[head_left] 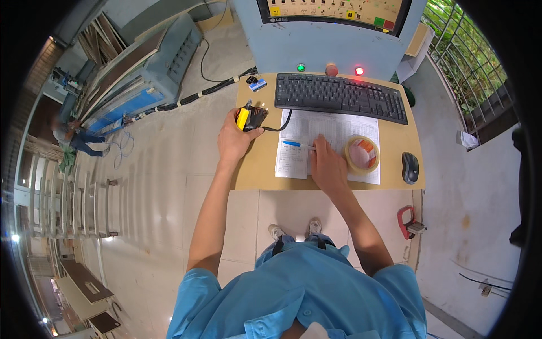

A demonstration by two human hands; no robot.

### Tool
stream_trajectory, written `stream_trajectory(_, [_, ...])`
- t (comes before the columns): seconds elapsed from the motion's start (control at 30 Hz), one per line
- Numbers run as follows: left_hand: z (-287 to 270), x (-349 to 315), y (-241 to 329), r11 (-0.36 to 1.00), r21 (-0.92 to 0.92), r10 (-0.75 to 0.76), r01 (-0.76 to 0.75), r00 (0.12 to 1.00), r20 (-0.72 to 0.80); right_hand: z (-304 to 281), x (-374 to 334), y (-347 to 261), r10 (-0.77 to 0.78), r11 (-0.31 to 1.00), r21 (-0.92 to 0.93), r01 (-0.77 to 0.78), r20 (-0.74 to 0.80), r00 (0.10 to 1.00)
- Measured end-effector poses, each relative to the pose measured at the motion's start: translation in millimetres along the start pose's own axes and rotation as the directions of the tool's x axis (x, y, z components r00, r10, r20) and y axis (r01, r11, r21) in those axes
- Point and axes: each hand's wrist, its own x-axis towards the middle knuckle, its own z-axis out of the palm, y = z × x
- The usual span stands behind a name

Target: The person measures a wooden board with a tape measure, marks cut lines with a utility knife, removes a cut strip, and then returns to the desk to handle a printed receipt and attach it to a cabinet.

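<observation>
At the table's left edge, my left hand point(234, 137) is closed around a yellow and black tape measure point(243, 118). A black strap point(280, 125) runs from it to the right over the table. My right hand point(328, 165) rests on printed paper sheets point(291, 164), its fingers bent and pinching the end of a pen point(294, 144). The pen lies low over the sheets, its blue end pointing left. Just right of that hand, a roll of clear tape point(362, 154) lies flat on the papers.
A black keyboard point(341, 97) spans the table's point(400, 157) far side, with a mouse point(410, 168) at right. A small blue-white box point(257, 85) sits far left. Behind stand lit buttons point(359, 71) and a screen point(339, 12). Another person point(79, 137) is far left.
</observation>
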Motion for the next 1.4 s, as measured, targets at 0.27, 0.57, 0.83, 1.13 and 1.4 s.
stream_trajectory(0.27, [22,38,5,0.998,0.065,-0.002,0.002,1.0,-0.002,-2,-4,2,-0.165,0.973,0.118,0.198,-0.244,0.956])
stream_trajectory(0.57, [37,63,-1,1.0,0.002,0.028,-0.028,0.993,-0.114,-40,-49,-17,0.092,0.825,0.565,0.02,-0.169,0.981])
stream_trajectory(0.83, [-1,-9,-20,0.903,-0.344,-0.195,0.257,0.959,0.203,-96,-73,15,0.473,0.582,0.808,-0.096,-0.24,0.848])
stream_trajectory(1.13, [15,-26,11,0.976,0.164,0.128,-0.142,0.988,0.09,-90,-77,40,0.384,0.658,0.749,-0.076,-0.247,0.889])
stream_trajectory(1.4, [42,-13,20,0.931,0.334,0.162,-0.148,0.987,-0.014,-113,-85,45,0.461,0.65,0.753,-0.1,-0.286,0.84])
